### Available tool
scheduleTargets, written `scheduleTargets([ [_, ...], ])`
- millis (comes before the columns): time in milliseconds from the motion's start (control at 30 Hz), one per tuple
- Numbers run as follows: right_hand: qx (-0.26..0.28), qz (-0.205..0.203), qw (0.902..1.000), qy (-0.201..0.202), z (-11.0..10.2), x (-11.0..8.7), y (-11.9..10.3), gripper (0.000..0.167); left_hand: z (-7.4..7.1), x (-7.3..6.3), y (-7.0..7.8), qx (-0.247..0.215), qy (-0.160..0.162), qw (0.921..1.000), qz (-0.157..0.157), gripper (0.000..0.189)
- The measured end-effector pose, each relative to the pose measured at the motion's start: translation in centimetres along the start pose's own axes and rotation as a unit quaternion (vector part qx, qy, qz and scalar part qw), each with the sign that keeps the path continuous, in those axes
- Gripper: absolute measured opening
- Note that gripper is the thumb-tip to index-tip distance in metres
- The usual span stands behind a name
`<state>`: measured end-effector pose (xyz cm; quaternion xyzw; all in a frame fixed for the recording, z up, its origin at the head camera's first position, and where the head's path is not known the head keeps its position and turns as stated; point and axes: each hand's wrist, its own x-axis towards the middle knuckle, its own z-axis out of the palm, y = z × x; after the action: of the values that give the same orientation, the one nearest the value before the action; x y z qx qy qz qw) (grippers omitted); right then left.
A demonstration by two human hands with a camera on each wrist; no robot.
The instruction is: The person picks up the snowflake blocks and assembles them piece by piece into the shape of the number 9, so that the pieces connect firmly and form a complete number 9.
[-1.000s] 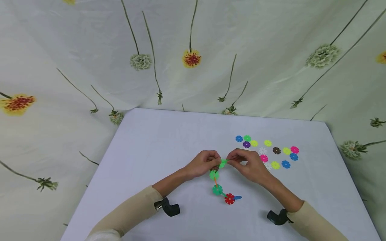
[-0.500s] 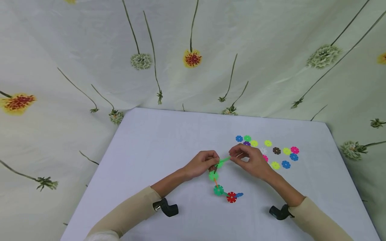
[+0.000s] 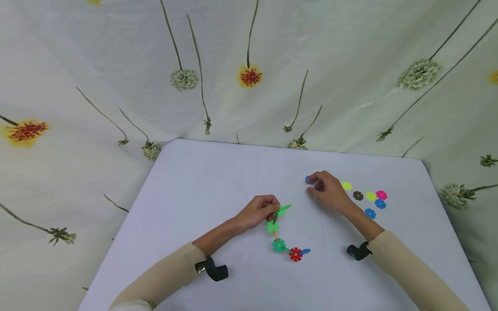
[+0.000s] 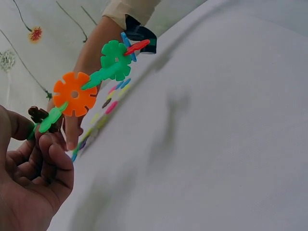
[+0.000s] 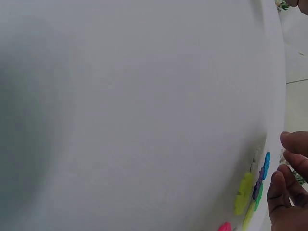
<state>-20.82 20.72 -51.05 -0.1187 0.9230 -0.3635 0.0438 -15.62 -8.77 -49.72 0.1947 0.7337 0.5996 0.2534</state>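
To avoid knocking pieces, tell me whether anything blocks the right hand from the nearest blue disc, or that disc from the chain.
Nothing visible stands between the right hand and the blue disc; between that disc and the chain in the left hand, only tabletop shows.

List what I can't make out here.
Left wrist view: brown disc, partly hidden by green disc and left hand.
Head view: far blue disc, partly behind right hand.
Right wrist view: pink disc, cut by bottom edge.
Left wrist view: loose discs, too small to count.
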Motion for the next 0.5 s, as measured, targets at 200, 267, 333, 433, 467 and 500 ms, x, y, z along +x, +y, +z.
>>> scheduleTargets([
  [200,-0.041,0.031,0.9987,0.001,0.0,2.0,-0.1,0.036,-0.1,-0.1,-0.1,-0.002,0.002,1.0000,-0.001,0.023],
  [267,-0.060,0.045,0.9972,-0.006,0.0,2.4,0.0,0.038,-0.1,-0.1,0.0,-0.003,0.002,1.0000,-0.004,0.022],
  [333,-0.072,0.050,0.9961,-0.014,-0.1,2.7,0.0,0.039,-0.1,-0.1,-0.1,-0.003,0.002,1.0000,-0.005,0.022],
  [433,-0.074,0.050,0.9958,-0.019,-0.1,3.0,0.1,0.038,-0.1,-0.2,-0.1,-0.004,0.004,1.0000,-0.005,0.021],
  [467,-0.071,0.046,0.9963,-0.019,-0.1,3.0,0.1,0.037,-0.1,-0.2,-0.2,-0.005,0.004,1.0000,-0.004,0.021],
  [500,-0.065,0.043,0.9968,-0.018,-0.1,3.0,0.1,0.035,-0.2,-0.2,-0.2,-0.005,0.005,1.0000,-0.004,0.021],
])
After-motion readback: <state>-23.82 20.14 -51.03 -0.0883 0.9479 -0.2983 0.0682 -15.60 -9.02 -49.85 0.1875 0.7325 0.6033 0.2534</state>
